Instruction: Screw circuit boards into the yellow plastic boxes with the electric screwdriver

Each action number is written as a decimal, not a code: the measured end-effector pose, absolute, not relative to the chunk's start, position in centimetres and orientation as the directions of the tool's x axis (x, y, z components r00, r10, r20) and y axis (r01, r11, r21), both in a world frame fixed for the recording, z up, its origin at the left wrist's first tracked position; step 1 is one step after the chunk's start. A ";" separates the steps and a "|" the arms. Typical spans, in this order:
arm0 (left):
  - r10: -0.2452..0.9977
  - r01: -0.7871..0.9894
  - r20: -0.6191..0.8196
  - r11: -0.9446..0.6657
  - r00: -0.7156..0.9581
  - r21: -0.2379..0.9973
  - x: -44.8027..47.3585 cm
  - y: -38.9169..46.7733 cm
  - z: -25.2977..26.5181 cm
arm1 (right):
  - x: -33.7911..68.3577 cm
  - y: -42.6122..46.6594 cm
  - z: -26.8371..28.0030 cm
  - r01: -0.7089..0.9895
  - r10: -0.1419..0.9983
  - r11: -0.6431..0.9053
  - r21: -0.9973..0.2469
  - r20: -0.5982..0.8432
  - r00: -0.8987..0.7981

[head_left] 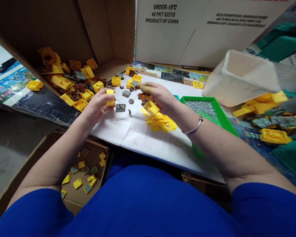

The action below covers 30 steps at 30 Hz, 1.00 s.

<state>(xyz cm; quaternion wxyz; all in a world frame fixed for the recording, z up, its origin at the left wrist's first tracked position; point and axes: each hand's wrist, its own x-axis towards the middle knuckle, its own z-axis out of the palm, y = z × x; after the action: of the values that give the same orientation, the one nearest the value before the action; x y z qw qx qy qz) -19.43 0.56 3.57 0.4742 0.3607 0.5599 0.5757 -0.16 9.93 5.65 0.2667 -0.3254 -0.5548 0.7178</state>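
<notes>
My left hand [100,104] is closed, pinching a small yellow plastic case [110,97] between thumb and fingers. Just right of it is a dark square panel [120,108] with thin wires. My right hand [159,95] curls around an open yellow case half [151,108] and a brown piece [144,96]. Its fingertips reach toward a small circuit board [134,83]; I cannot tell whether they touch it. Between the hands are a round speaker-like disc [131,101] and another circuit board [126,93]. Flat yellow pieces [161,122] are heaped below my right hand.
A cardboard box [108,31] on its side spills yellow cases at left. A lower carton [74,200] holds yellow parts with boards. The green tray [225,115] of small metal pieces lies beneath my right forearm. A translucent bin [239,77] and more yellow cases [273,135] stand right.
</notes>
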 end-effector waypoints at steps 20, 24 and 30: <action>0.972 -0.211 -0.232 0.231 0.019 0.950 -13.7 -6.1 1.3 | 2.6 4.3 3.4 -0.013 0.674 -0.193 -0.981 -0.123 -0.729; 0.936 -0.168 -0.344 0.329 -0.073 0.929 -14.6 -6.9 2.0 | 2.8 5.9 3.4 0.406 0.742 0.469 -0.785 0.101 -0.662; 0.976 0.420 -0.159 0.208 -0.149 0.883 -17.7 -8.7 2.6 | 1.8 6.5 2.4 0.508 0.515 0.807 -0.301 -0.062 -0.855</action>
<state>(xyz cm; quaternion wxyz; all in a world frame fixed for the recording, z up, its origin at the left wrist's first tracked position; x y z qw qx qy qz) -17.72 -8.70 2.63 0.3932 0.5205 0.6705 0.3534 1.81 6.52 2.44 0.0114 -0.2692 -0.9504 0.1554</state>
